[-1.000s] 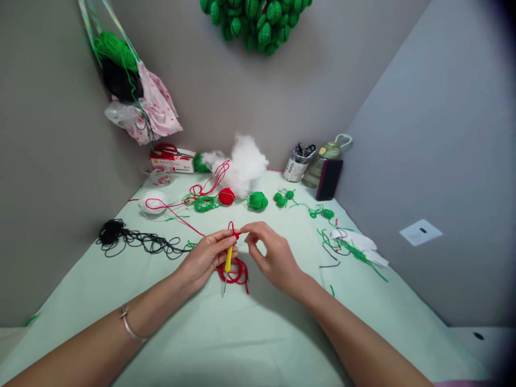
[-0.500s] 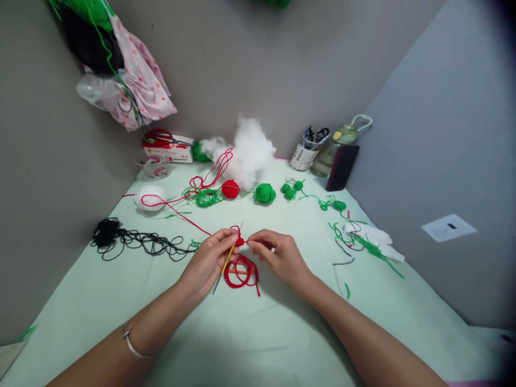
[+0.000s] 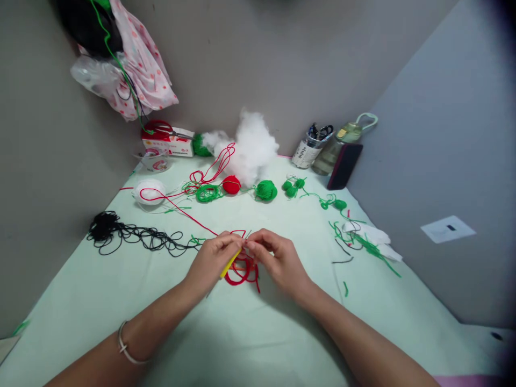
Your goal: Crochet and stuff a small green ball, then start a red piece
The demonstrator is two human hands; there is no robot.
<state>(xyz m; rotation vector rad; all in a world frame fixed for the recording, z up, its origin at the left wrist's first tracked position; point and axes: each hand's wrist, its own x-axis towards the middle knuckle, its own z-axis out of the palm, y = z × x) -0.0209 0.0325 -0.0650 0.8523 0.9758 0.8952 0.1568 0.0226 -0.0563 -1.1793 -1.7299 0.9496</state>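
Fingers of my left hand are closed round a yellow-handled crochet hook, whose handle slants down toward me. My right hand is pinched, its fingertips meeting those of the left; the small red piece between them is mostly hidden. From the fingertips a red strand runs to the back left. Beneath both hands a loose coil of red yarn lies on the table, partly covered by the fingers.
Black yarn lies tangled at the left. Behind are a white ball, a red ball, a green ball and white stuffing. A phone leans at the right, beyond green scraps.
My left hand has turned over and moved right, so its fingertips now meet my right hand's. The red piece is now mostly covered. The view has shifted slightly.
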